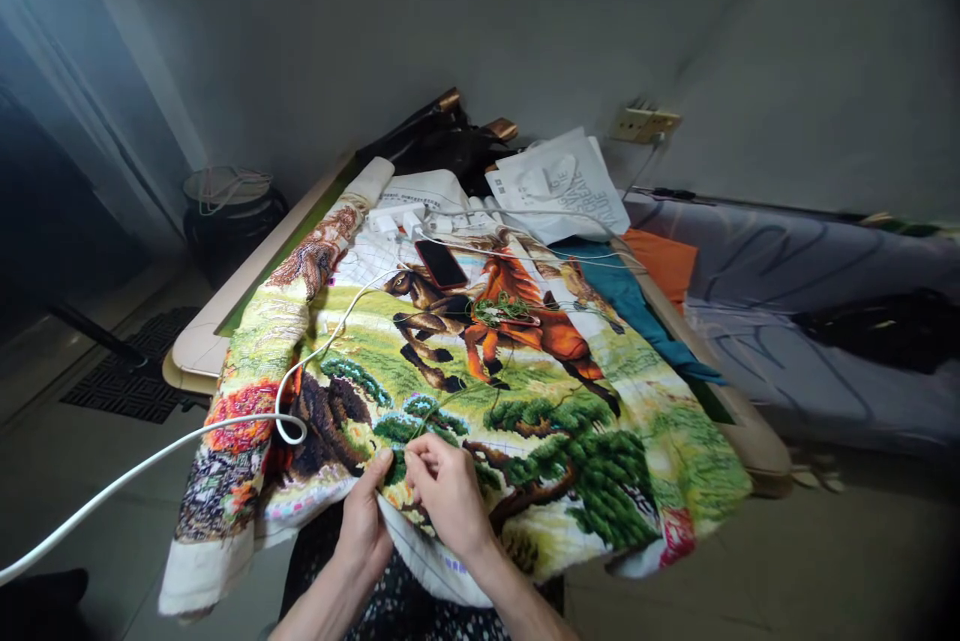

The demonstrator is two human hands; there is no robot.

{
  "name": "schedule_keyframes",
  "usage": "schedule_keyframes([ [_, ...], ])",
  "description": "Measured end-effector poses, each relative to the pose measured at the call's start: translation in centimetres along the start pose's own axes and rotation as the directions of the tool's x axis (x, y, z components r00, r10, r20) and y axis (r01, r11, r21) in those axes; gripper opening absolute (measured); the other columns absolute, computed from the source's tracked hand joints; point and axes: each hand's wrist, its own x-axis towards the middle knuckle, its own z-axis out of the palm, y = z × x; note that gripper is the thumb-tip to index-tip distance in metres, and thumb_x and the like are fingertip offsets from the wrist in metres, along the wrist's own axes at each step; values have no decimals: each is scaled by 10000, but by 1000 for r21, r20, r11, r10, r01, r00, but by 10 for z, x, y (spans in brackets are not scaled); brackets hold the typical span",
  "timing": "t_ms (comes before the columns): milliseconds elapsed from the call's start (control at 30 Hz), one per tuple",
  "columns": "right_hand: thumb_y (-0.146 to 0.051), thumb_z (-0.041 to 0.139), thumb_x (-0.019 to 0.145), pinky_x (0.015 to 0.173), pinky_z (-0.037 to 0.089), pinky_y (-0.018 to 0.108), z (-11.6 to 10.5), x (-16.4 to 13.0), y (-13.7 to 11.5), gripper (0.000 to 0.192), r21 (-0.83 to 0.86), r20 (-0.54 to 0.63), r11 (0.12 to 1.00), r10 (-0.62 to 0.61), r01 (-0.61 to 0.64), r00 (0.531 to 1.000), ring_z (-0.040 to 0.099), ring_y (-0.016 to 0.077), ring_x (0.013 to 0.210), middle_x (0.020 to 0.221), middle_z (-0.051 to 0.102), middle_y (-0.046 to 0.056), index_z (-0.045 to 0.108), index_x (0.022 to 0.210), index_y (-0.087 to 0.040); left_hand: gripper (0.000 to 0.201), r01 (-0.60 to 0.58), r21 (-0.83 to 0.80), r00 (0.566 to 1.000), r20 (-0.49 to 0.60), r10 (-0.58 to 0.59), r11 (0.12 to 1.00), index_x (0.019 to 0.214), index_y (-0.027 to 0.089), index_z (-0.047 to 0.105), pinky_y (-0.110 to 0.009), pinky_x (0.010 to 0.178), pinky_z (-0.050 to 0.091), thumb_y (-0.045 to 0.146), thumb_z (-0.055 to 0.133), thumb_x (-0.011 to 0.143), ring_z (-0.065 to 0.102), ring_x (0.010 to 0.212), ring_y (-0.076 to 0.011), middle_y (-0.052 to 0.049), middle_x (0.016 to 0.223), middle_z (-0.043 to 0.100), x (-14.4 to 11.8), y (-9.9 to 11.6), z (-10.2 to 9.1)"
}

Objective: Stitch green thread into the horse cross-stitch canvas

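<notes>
Bare forearms, dark speckled garment

Left hand (366,523) and right hand (448,493) are seen bare, fingers (435,448) included. Forearms (324,593) are shown uncovered down to the picture's lower edge. Lap is covered by a black garment (400,605), dotted with small pale flecks; exact print is blurred.

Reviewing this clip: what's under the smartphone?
The smartphone lies on the horse embroidery. Along its lower edge, part of the stitched dark horse shows. The patch directly beneath is covered, so its stitching can't be seen.
</notes>
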Motion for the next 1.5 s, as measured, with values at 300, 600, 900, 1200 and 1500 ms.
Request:
schedule_keyframes([
  [300,-239,500,864,399,363,178,13,-10,10,172,58,-3,989,135,-134,991,483,94,403,522,570,-26,589,731,-175,227,25,-25,1000,15,-25,999,599,160,550,-276,496,512,188,758,685,490,373,-105,25,485,563,1,-1,3],
  [600,-276,498,859,375,337,172,15,-10,7,187,65,-13,977,206,-204,979,469,86,372,514,585,-21,570,722,-171,270,61,-54,997,52,-58,997,608,168,527,-219,381,374,231,782,670,463,350,-98,45,441,513,4,-3,-1],
  [900,-344,516,838,367,384,178,21,-11,-2,205,159,-36,949,280,-271,959,503,109,394,539,615,5,556,751,-163,347,161,-15,987,30,-160,987,580,173,490,-203,330,278,365,758,687,375,278,-94,63,351,401,5,-3,-2],
  [1200,-317,581,781,401,387,181,31,-13,5,199,173,-147,969,205,-179,968,502,118,482,561,573,3,592,657,-162,245,10,5,998,-63,-9,1000,606,173,522,-205,347,339,185,754,685,461,341,-87,50,460,514,0,2,10],
  [1500,-449,667,765,472,459,214,20,-18,7,318,378,-135,905,263,-196,955,549,134,523,627,619,18,669,824,-136,180,2,-7,999,42,-1,1000,653,153,612,-260,474,465,233,770,683,515,402,-112,20,525,601,-2,2,5],
])
